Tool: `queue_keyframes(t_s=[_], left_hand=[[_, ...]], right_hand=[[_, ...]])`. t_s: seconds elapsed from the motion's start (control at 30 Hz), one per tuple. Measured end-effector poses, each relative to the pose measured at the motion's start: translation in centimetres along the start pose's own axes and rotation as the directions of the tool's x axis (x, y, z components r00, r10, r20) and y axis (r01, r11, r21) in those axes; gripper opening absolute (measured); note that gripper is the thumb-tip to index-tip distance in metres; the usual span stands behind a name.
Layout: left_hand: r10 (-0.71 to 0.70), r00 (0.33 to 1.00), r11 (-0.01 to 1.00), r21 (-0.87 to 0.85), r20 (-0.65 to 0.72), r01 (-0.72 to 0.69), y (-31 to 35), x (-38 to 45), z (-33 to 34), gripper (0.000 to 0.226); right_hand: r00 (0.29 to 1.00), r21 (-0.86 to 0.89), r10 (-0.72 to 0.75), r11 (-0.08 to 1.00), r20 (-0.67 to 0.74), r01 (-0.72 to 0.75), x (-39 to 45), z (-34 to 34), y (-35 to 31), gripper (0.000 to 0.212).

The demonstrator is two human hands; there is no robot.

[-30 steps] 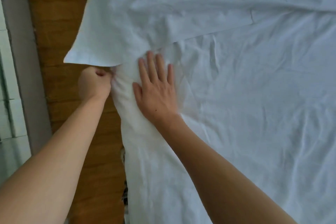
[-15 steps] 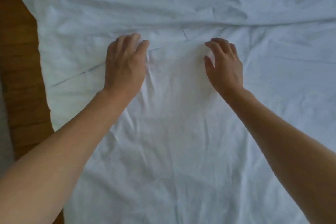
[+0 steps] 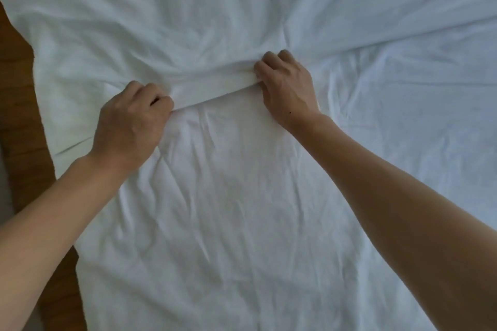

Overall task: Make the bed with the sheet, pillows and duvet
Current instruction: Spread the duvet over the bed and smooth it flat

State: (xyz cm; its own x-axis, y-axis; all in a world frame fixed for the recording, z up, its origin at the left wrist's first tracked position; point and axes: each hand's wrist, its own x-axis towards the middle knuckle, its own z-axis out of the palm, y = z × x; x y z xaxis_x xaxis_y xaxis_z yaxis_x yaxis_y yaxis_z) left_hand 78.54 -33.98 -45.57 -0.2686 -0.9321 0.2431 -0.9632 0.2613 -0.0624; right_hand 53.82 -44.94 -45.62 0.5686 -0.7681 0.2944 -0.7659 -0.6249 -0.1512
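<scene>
A white duvet covers the far half of the bed, its near edge running across the middle of the view. Below it lies the wrinkled white sheet. My left hand grips the duvet's edge with curled fingers, left of centre. My right hand grips the same edge a little farther right and higher. The edge between my hands is bunched into a thick fold. No pillows are in view.
A strip of wooden floor runs down the left side beside the bed. White fabric fills everything else in view.
Both hands went from hovering with relaxed fingers over the fabric to gripping the duvet's edge. The fabric has bunched between them, and the view has shifted right over the bed.
</scene>
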Motion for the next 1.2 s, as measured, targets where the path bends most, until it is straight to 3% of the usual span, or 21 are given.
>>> queue_keyframes(t_s=[0.17, 0.23, 0.33, 0.43, 0.6, 0.77, 1.0, 1.2], left_hand=[[-0.091, 0.990, 0.984, -0.140, 0.110, 0.106, 0.9, 0.4, 0.2, 0.007], [-0.118, 0.985, 0.974, -0.178, 0.125, 0.139, 1.3, 0.6, 0.1, 0.018], [-0.204, 0.970, 0.951, -0.210, 0.129, 0.228, 3.2, -0.7, 0.4, 0.031], [-0.283, 0.941, 0.928, -0.195, 0.184, 0.318, 6.0, -2.8, 1.2, 0.048], [-0.417, 0.837, 0.867, -0.122, 0.353, 0.483, 9.6, -4.3, 1.3, 0.069], [-0.431, 0.762, 0.842, -0.089, 0.483, 0.533, 17.0, -9.0, -2.1, 0.073], [-0.303, 0.696, 0.883, -0.083, 0.650, 0.462, 30.8, -22.4, -9.3, 0.072], [-0.269, 0.668, 0.883, -0.101, 0.693, 0.459, 36.2, -27.6, -12.6, 0.068]], right_hand=[[0.993, 0.001, -0.041, 0.999, 0.108, 0.042, -0.4, 0.5, 0.6, 0.011], [0.997, 0.018, -0.003, 1.000, 0.080, 0.001, -1.2, 0.7, 0.3, 0.005], [0.987, 0.067, 0.130, 0.988, 0.098, -0.137, -4.9, 1.7, -1.1, 0.028], [0.935, 0.100, 0.210, 0.964, 0.284, -0.247, -7.5, 1.3, -2.7, 0.054], [0.856, 0.126, 0.191, 0.951, 0.481, -0.282, -11.3, -0.2, -3.7, 0.064], [0.807, 0.181, 0.117, 0.946, 0.579, -0.267, -22.8, -4.7, -5.6, 0.063], [0.757, 0.196, 0.015, 0.962, 0.654, -0.188, -43.1, -12.6, -9.1, 0.060], [0.673, 0.190, -0.020, 0.965, 0.739, -0.180, -49.0, -15.7, -10.9, 0.062]])
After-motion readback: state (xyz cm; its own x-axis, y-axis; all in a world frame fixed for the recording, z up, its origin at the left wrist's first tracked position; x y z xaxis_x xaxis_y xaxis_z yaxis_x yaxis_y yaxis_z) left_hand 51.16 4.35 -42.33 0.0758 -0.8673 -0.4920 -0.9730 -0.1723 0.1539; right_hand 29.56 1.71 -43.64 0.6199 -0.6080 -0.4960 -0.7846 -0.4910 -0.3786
